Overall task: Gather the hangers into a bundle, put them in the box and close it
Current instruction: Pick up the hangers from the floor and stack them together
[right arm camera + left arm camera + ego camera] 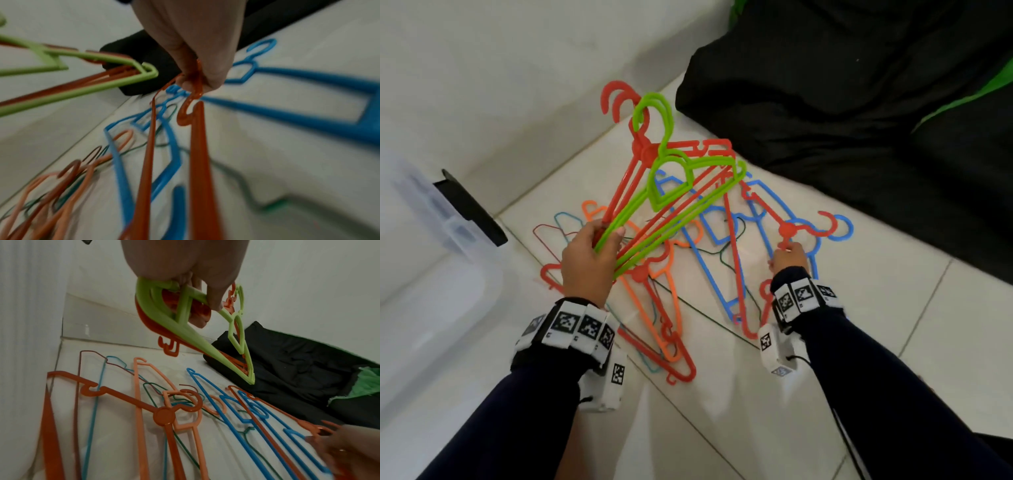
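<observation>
My left hand (590, 260) grips a bundle of red and green hangers (671, 178) by their lower bars, raised above the floor with the hooks pointing up and away; the green hangers (185, 331) show close up in the left wrist view. My right hand (789, 258) pinches a red hanger (787, 229) just below its round hub, among blue hangers (709, 260) on the floor; the same red hanger (196, 146) runs toward the camera in the right wrist view. Orange, red and thin wire hangers (664, 308) lie spread between my hands. The clear plastic box (431, 291) stands at the left.
A black and green padded mat (859, 120) lies at the back right, close to the blue hangers. A white wall (500, 68) runs behind. The box's black latch (470, 209) sticks out at its corner. White floor tiles (876, 325) extend to the right.
</observation>
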`<state>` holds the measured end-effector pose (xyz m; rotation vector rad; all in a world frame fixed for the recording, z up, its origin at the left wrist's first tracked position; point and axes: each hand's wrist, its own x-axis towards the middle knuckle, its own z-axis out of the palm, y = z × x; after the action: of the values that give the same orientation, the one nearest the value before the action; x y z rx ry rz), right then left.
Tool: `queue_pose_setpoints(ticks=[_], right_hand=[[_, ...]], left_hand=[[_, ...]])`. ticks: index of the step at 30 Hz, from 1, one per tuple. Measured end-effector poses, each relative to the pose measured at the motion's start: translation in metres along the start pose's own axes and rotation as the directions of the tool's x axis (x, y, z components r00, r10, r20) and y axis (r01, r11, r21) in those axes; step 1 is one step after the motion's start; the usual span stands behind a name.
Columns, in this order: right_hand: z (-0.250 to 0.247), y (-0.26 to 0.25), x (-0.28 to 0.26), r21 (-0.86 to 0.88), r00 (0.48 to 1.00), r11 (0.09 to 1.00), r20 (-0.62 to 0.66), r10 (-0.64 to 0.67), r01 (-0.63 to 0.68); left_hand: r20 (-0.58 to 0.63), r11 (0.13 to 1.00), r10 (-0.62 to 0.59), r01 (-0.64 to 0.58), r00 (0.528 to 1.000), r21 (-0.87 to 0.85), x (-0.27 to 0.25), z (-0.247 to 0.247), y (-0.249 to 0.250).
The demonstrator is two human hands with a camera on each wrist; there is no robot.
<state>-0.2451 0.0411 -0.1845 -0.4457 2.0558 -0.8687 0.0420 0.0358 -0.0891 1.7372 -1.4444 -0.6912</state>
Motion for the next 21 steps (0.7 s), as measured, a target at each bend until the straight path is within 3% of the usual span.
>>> queue_pose_setpoints(ticks=[4, 7, 11, 14, 18, 21], right_hand=[[-0.074, -0.028, -0.018, -0.207, 0.965, 0.958, -0.129, -0.229, 0.199], [-0.120, -0.048, -0.038, -0.347, 0.902, 0.856, -0.057, -0.428, 0.384], [-0.153, -0.076, -0.072, -0.491, 0.844, 0.702, 0.149, -0.516, 0.516], [-0.156, -0.091, -0.106, -0.333, 0.740, 0.663, 0.247, -0.625, 0.671], [-0.136, -0.105, -0.145, -0.092, 0.548, 0.543, 0.236, -0.802, 0.835], [-0.122, -0.108, -0.158, -0.033, 0.479, 0.482, 0.192, -0.857, 0.876]], left_hand=[[-0.078, 1.000, -0.003, 0.001, 0.997, -0.021, -0.003, -0.010, 0.013], [-0.087, 1.000, 0.013, -0.012, 0.996, 0.017, -0.003, -0.024, 0.031], [-0.037, 0.997, 0.070, -0.069, 0.997, 0.033, -0.008, -0.045, 0.058], [0.039, 0.996, 0.084, -0.084, 0.996, 0.002, -0.016, -0.052, 0.075], [0.198, 0.985, 0.169, -0.174, 0.965, 0.007, -0.032, -0.049, 0.095], [0.302, 0.966, 0.237, -0.257, 0.923, 0.028, -0.043, -0.042, 0.110]])
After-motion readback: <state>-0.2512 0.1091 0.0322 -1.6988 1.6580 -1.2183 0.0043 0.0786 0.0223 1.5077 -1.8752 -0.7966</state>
